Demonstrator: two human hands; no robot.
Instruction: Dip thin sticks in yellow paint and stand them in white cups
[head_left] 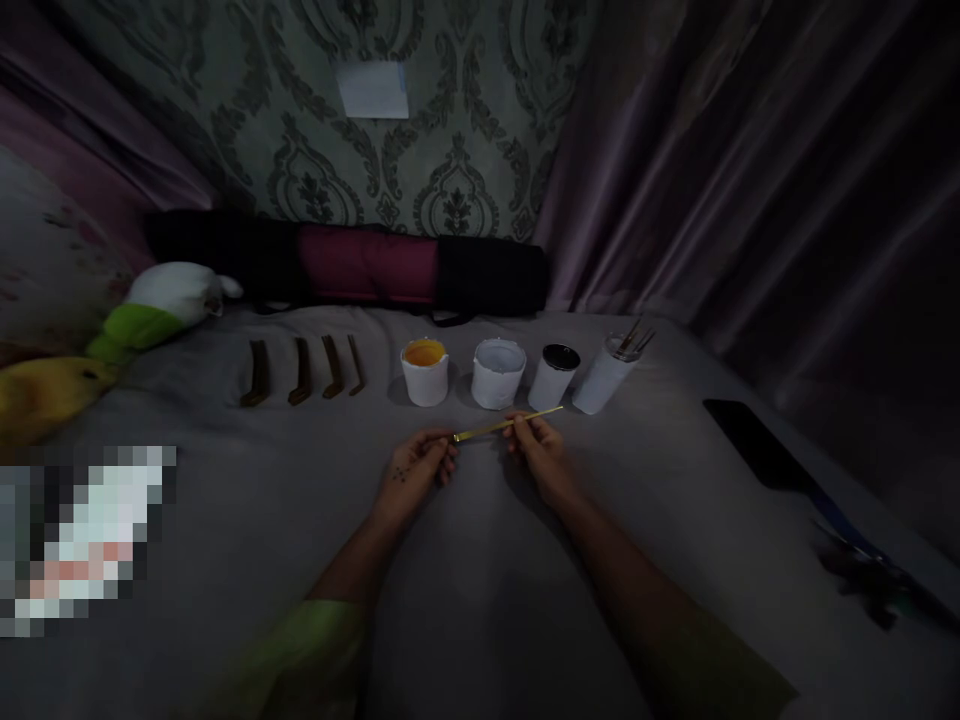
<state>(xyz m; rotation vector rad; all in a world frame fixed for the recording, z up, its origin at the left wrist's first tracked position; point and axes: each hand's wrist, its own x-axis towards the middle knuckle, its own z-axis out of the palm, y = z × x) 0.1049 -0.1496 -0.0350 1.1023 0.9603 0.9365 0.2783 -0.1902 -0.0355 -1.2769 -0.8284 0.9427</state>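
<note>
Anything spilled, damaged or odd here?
One oddity: a pixelated patch at lower left, blocky squares hiding what lies there. Dim light, but no spill shows on the sheet, and the brush between left hand and right hand looks straight.

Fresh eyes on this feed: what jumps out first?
Probably the orange contents of the leftmost white cup, bright against the grey cloth. Next, the thin yellow stick held between the left hand and right hand, just in front of the cups. Then the long maroon-and-black bag lying along the patterned wall.
</note>
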